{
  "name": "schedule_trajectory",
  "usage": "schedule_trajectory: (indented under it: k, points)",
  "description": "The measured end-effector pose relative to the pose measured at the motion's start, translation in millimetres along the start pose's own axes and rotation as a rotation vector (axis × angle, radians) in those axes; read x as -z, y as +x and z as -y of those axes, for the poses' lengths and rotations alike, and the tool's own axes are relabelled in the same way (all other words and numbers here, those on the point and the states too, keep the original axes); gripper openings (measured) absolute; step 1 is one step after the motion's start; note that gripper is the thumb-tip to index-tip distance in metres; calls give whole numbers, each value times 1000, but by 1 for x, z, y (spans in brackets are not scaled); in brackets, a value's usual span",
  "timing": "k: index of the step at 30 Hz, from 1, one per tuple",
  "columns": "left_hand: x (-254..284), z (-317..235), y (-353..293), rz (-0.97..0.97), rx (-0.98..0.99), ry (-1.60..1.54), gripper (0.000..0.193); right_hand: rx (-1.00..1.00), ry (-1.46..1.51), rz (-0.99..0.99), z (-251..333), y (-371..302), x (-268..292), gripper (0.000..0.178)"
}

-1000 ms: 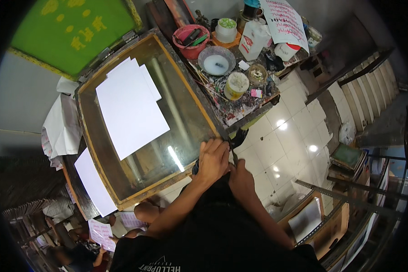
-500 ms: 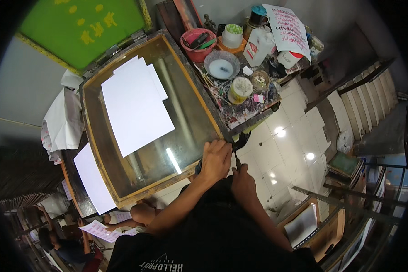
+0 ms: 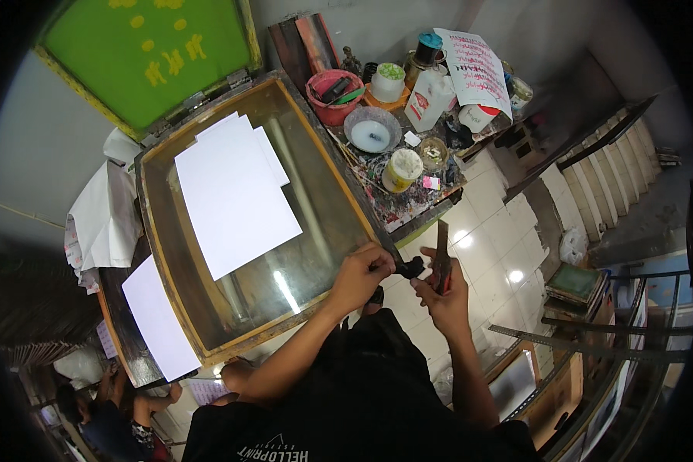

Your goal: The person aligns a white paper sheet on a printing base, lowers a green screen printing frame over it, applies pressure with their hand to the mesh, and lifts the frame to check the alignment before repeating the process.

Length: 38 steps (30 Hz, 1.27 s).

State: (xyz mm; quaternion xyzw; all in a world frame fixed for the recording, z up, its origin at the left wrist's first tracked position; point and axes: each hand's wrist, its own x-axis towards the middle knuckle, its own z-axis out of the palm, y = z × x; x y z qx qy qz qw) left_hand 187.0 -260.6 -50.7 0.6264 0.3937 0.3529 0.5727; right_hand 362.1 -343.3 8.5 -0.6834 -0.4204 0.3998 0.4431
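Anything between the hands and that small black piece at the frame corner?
Nothing visible. The left hand already grips the small black piece at the corner of the glass-topped frame; the right hand touches its other end while holding a flat dark tool.

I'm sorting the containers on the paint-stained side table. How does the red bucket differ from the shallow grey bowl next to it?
The red bucket is deep with tall walls; the grey bowl is shallow and wide. The red bucket holds dark tools and a green one sticking out; the grey bowl holds a pale, whitish liquid. The red bucket stands nearer the wall, the grey bowl nearer the person. Both are round, open-topped and stand upright on the paint-stained side table.
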Motion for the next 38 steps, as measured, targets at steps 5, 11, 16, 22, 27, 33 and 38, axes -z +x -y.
schedule_trajectory:
  k: [5,11,16,22,27,33,38]
  points:
    - [44,-36,-8,158,235,-243,9,-203,209,298,29,19,-11,30]
    - [79,-66,-14,199,149,-135,16,-314,518,422,51,42,-25,24]
    - [109,-75,-4,138,240,-90,18,-258,398,480,78,71,-41,23]
    - [138,-98,20,-140,243,95,18,-21,255,394,71,88,-29,31]
    - [145,-115,36,-331,223,123,13,-283,118,735,54,105,-28,29]
    - [117,-127,44,-518,217,59,12,-507,295,982,47,119,-64,46]
    - [104,-111,37,-552,187,85,15,-616,422,1052,66,135,-65,54]
